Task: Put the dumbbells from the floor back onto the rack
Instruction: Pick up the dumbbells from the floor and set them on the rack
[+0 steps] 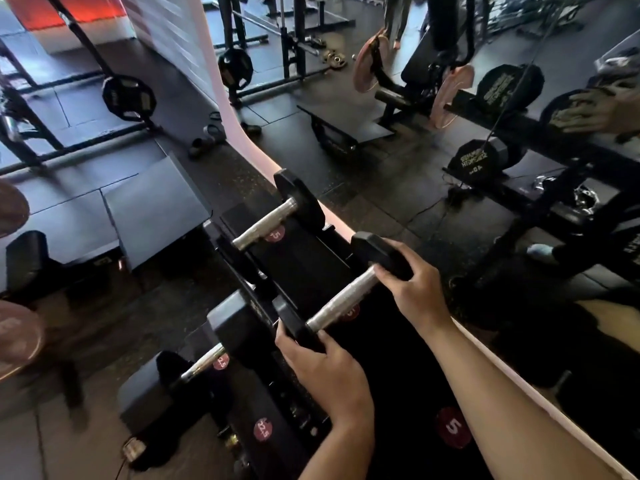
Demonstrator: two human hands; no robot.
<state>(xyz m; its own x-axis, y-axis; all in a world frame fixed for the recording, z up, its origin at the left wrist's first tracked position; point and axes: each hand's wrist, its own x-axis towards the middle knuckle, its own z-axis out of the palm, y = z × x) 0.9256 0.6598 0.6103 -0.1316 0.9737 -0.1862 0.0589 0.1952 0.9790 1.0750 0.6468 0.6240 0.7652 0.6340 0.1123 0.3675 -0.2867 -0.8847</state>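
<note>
A small black dumbbell point(341, 301) with a knurled silver handle lies across the top shelf of the black rack point(301, 258), over a red "5" sticker. My left hand point(329, 372) grips its near head and my right hand point(415, 289) grips its far head. A second small dumbbell point(266, 220) rests on the same shelf farther away, by another "5" sticker. On the tier below sits a larger dumbbell point(204, 365) beside a "22.5" sticker.
A wall mirror point(485, 168) runs along the right behind the rack and reflects the rack, dumbbells and my hand. Benches point(152, 206), plate-loaded machines and weight plates point(128, 98) stand on the rubber floor to the left and ahead. A cable lies on the floor at bottom left.
</note>
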